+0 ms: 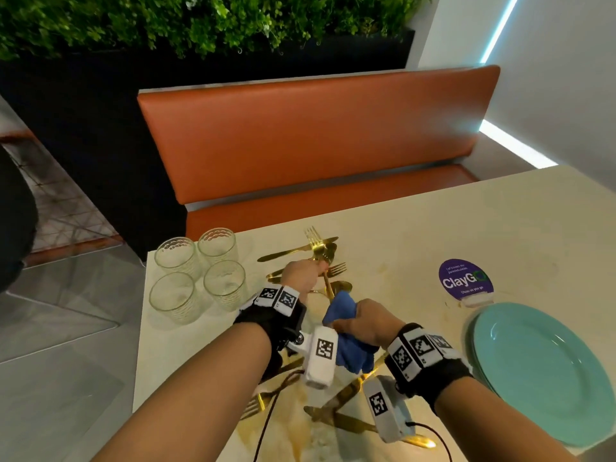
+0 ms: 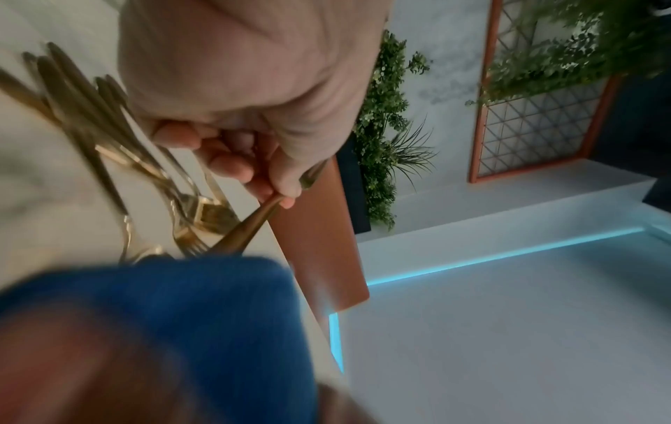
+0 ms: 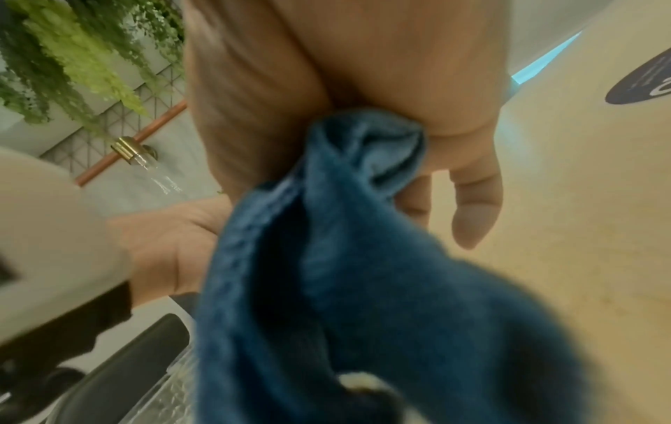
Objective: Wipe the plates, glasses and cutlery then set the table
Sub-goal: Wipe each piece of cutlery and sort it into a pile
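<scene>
Rising above the desk (image 1: 416, 235): 1 gold fork (image 1: 318, 253), pinched by left hand (image 1: 300, 275) fingers (image 2: 232, 169); its handle meets the blue cloth (image 1: 343, 308) bunched in right hand (image 1: 365, 323). Loose gold cutlery (image 1: 336, 418) beneath; 4 glasses (image 1: 196, 271) left; teal plates (image 1: 540, 378) right.

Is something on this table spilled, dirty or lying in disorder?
Yes. A brownish stain spreads over the table near its front edge, under the scattered gold cutlery. More gold cutlery lies crossed in a loose heap behind the left hand. The four glasses stand upright and the teal plates are stacked neatly.
</scene>
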Demonstrator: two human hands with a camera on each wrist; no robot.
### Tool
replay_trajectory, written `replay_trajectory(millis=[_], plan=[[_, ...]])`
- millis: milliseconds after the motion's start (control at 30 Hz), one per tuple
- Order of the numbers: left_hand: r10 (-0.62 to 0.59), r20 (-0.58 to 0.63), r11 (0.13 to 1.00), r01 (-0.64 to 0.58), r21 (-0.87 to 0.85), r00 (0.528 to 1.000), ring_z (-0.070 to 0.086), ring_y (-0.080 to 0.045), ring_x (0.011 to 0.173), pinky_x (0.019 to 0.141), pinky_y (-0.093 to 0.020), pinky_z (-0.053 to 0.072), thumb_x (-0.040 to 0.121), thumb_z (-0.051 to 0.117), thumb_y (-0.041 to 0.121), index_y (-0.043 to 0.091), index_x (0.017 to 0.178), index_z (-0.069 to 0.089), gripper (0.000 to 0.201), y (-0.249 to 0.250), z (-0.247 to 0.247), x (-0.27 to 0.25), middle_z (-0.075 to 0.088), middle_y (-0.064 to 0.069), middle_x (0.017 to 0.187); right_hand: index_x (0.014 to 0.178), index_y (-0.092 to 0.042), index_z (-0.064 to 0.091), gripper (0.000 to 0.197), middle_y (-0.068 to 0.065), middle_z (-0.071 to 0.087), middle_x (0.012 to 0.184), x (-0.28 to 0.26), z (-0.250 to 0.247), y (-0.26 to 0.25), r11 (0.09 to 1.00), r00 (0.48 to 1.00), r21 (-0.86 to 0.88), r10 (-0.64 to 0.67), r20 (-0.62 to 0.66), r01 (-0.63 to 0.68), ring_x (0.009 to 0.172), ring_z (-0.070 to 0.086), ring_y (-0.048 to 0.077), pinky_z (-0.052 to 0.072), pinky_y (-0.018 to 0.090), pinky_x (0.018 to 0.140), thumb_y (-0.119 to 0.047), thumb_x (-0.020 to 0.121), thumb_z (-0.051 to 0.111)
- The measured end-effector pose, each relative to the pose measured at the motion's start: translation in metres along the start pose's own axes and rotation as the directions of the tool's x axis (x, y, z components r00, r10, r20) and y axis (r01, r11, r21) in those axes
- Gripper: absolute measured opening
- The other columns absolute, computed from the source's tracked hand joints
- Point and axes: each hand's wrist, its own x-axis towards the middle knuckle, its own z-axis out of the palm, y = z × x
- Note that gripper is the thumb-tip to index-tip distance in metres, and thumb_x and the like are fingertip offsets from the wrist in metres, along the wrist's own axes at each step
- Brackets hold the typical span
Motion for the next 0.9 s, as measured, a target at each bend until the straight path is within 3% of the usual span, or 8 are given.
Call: replay_trajectory(millis=[100, 267, 400, 500, 633, 733, 800, 900], plan=[[0.07, -0.116, 0.947, -0.029, 0.319, 0.991, 0.057, -0.024, 0.108, 0.087, -0.029, 0.043, 0.096, 0.05, 0.028, 0.009, 0.115, 0.065, 0.032, 0.005, -0.021, 0.023, 0.063, -0.009, 0.121, 0.1, -0.007, 0.064, 0.047, 0.007, 0.06, 0.088, 0.0, 0.002, 0.019, 0.998, 0.999, -0.063, 0.02, 0.042, -0.018, 0.08, 0.053, 0.017, 0.043, 0.029, 0.074, -0.05, 0.079, 0.064], [0.131, -0.102, 0.626, -0.003, 0.78, 0.986, 0.057, -0.025, 0.11, 0.092, -0.033, 0.042, 0.093, 0.054, 0.034, 0.026, 0.109, 0.069, 0.023, -0.01, -0.029, 0.056, 0.065, -0.001, 0.119, 0.079, -0.016, 0.059, 0.034, 0.002, 0.062, 0.081, 0.006, -0.013, 0.056, 0.987, 0.987, 0.04, 0.158, -0.038, -0.156, 0.07, 0.056, 0.015, 0.045, 0.025, 0.065, -0.05, 0.079, 0.064], [0.122, -0.007, 0.443, -0.048, 0.895, 0.992, 0.055, -0.023, 0.111, 0.098, -0.036, 0.039, 0.091, 0.054, 0.038, 0.031, 0.106, 0.069, 0.022, -0.022, -0.021, 0.077, 0.065, 0.003, 0.116, 0.076, -0.017, 0.057, 0.036, 0.002, 0.061, 0.078, 0.005, -0.025, 0.073, 0.978, 0.978, 0.078, 0.199, -0.06, -0.194, 0.069, 0.056, 0.014, 0.044, 0.027, 0.069, -0.052, 0.077, 0.066], [0.227, 0.031, 0.371, -0.116, 0.921, 0.973, 0.058, -0.022, 0.104, 0.094, -0.035, 0.036, 0.089, 0.057, 0.035, 0.027, 0.098, 0.07, 0.018, -0.032, -0.014, 0.083, 0.069, 0.003, 0.105, 0.084, -0.013, 0.06, 0.04, 0.004, 0.062, 0.082, 0.0, -0.026, 0.082, 0.973, 0.974, 0.107, 0.211, -0.079, -0.202, 0.075, 0.056, 0.018, 0.044, 0.027, 0.07, -0.052, 0.077, 0.066], [0.32, -0.013, 0.358, -0.109, 0.927, 0.947, 0.057, -0.025, 0.104, 0.091, -0.035, 0.036, 0.09, 0.056, 0.034, 0.026, 0.104, 0.066, 0.019, -0.032, -0.013, 0.078, 0.069, -0.002, 0.103, 0.087, -0.011, 0.059, 0.041, 0.006, 0.062, 0.085, -0.013, -0.027, 0.092, 0.965, 0.966, 0.144, 0.234, -0.111, -0.217, 0.077, 0.057, 0.02, 0.047, 0.03, 0.071, -0.051, 0.077, 0.066], [0.336, 0.01, 0.383, -0.146, 0.912, 0.942, 0.057, -0.024, 0.103, 0.092, -0.036, 0.036, 0.091, 0.055, 0.036, 0.026, 0.106, 0.065, 0.021, -0.033, -0.007, 0.062, 0.069, -0.002, 0.103, 0.094, -0.006, 0.062, 0.049, 0.012, 0.066, 0.092, -0.02, -0.027, 0.102, 0.95, 0.953, 0.193, 0.272, -0.131, -0.245, 0.085, 0.062, 0.026, 0.052, 0.036, 0.082, -0.052, 0.077, 0.065], [0.333, 0.073, 0.451, -0.227, 0.863, 0.94, 0.058, -0.02, 0.102, 0.094, -0.036, 0.039, 0.09, 0.057, 0.035, 0.025, 0.108, 0.065, 0.022, -0.037, 0.003, 0.041, 0.068, 0.0, 0.103, 0.096, -0.003, 0.062, 0.052, 0.016, 0.068, 0.095, -0.024, -0.026, 0.108, 0.93, 0.942, 0.268, 0.298, -0.152, -0.251, 0.087, 0.063, 0.029, 0.053, 0.038, 0.084, -0.051, 0.077, 0.066], [0.218, 0.295, 0.586, -0.366, 0.723, 0.93, 0.06, -0.014, 0.098, 0.093, -0.031, 0.048, 0.085, 0.066, 0.029, 0.021, 0.109, 0.065, 0.026, -0.05, 0.026, -0.003, 0.066, 0.002, 0.104, 0.101, -0.003, 0.058, 0.053, 0.018, 0.067, 0.096, -0.033, -0.02, 0.113, 0.882, 0.933, 0.413, 0.318, -0.167, -0.227, 0.087, 0.064, 0.031, 0.055, 0.039, 0.082, -0.049, 0.076, 0.068]])
